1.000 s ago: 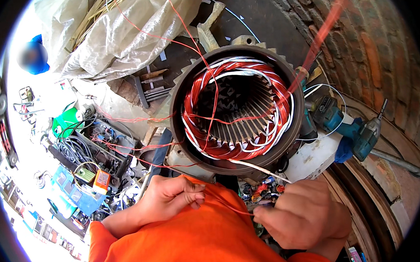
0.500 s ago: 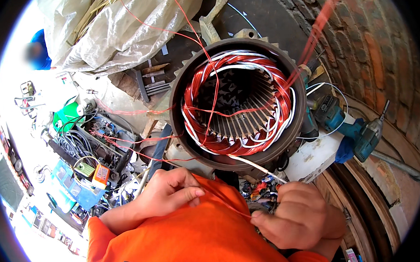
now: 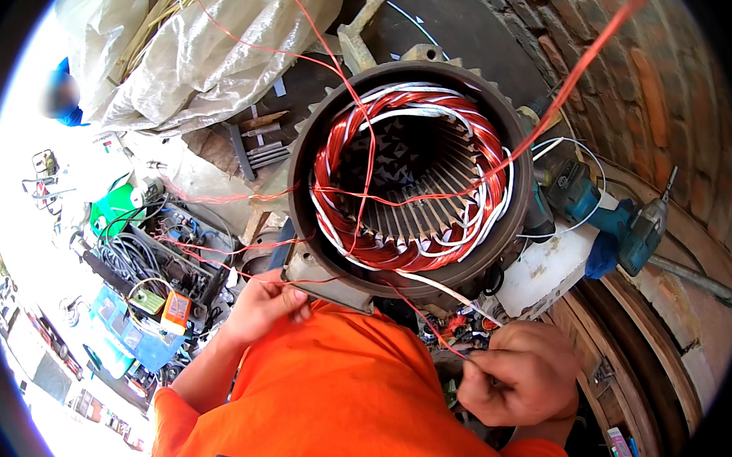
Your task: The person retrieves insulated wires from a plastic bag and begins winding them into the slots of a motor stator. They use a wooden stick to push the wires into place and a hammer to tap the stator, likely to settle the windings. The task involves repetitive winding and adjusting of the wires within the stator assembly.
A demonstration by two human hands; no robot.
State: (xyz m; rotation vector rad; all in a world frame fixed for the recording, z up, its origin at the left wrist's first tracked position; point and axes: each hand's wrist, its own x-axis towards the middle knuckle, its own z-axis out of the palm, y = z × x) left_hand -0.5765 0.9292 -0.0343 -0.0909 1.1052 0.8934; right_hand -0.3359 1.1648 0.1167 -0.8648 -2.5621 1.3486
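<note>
A large round motor stator (image 3: 299, 224) stands before me, with red copper windings (image 3: 326, 160) laced with white cord around its slotted bore. My right hand (image 3: 518, 373) is closed at the lower right, pinching a thin red wire (image 3: 424, 316) that runs up to the stator's near rim. A white sleeve (image 3: 444, 287) comes out of the windings, its tip reaching the knuckles of that hand. My left hand (image 3: 263, 311) is beside the stator's lower-left foot, close to another red wire. Its fingers are curled against the thumb; whether anything is between them is hidden.
Loose red wires (image 3: 593, 51) cross above the stator. A teal cordless impact driver (image 3: 639, 235) lies at right by the brick wall (image 3: 624, 91). Cables, a blue case (image 3: 131, 323) and small parts clutter the left. A plastic sack (image 3: 208, 63) sits behind; a blue-clad person (image 3: 65, 91) is far left.
My left hand has moved left and slightly up, away from my shirt front. My right hand has shifted slightly with the red wire, which now runs straight to the stator rim.
</note>
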